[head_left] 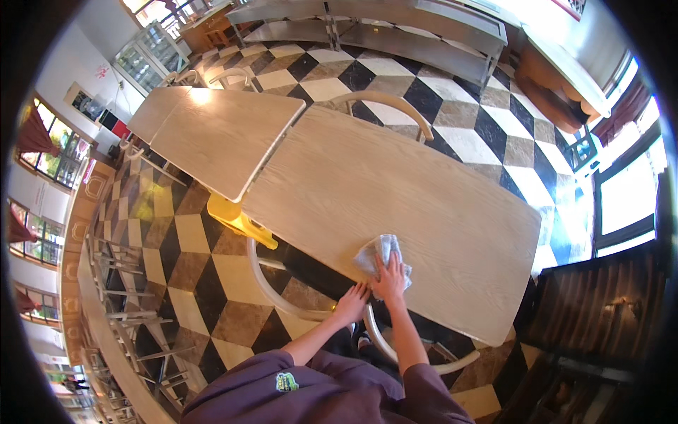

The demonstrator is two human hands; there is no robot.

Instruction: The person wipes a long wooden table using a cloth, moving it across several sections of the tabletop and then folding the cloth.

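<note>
A light grey cloth lies bunched on the near edge of a pale wood-grain table. My right hand presses down on it, fingers spread over its folds. To the left of that, my left hand rests at the table's near edge with its fingers stretched toward the top and nothing seen in them. Below my hands, the curved back of a chair stands against this side of the table.
Another wooden table adjoins at the far left, a narrow gap between. A yellow plastic object stands below that gap. One curved chair back rises at the far side. Metal benches line the back; a dark cabinet stands right.
</note>
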